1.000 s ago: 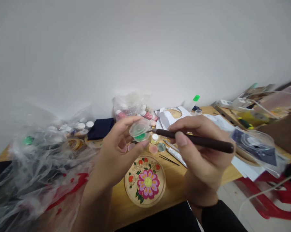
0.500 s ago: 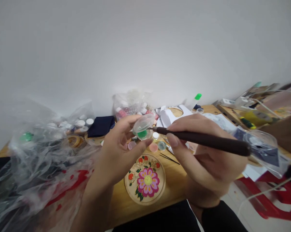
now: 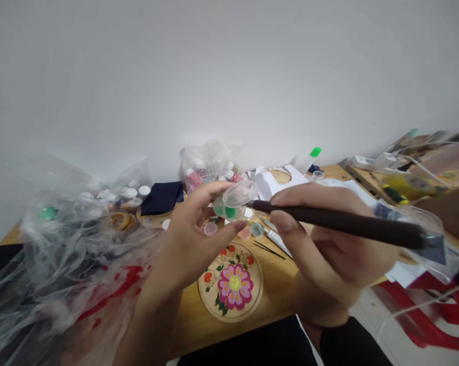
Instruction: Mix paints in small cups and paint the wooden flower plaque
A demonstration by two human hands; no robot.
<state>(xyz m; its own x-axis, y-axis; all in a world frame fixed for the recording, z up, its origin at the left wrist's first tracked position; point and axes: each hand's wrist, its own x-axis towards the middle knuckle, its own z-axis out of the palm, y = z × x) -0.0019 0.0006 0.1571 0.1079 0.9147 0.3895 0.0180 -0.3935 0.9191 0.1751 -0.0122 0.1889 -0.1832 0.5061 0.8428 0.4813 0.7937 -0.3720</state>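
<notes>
My left hand (image 3: 193,236) is closed around a small clear plastic paint cup (image 3: 230,211) with green paint in it, held above the table. Its clear lid (image 3: 240,193) stands tilted up on the near side. In a pen grip, my right hand (image 3: 331,249) holds a slim dark-handled tool (image 3: 344,222). The tool's front end is at the cup, and its tip is hidden by the lid. Below both hands lies a round wooden board (image 3: 254,297) with a raised pink flower, orange fruits and green leaves.
Small paint cups (image 3: 257,230), a white tube (image 3: 277,239) and two thin dark sticks (image 3: 269,249) lie behind the board. Crumpled clear plastic (image 3: 80,274) covers the left side. A dark folded cloth (image 3: 162,198) and a bag of bottles (image 3: 210,165) stand near the wall.
The cup and the front end of the tool have shifted slightly right in view. The tool's back end reaches farther right, and the lid tilts more toward me.
</notes>
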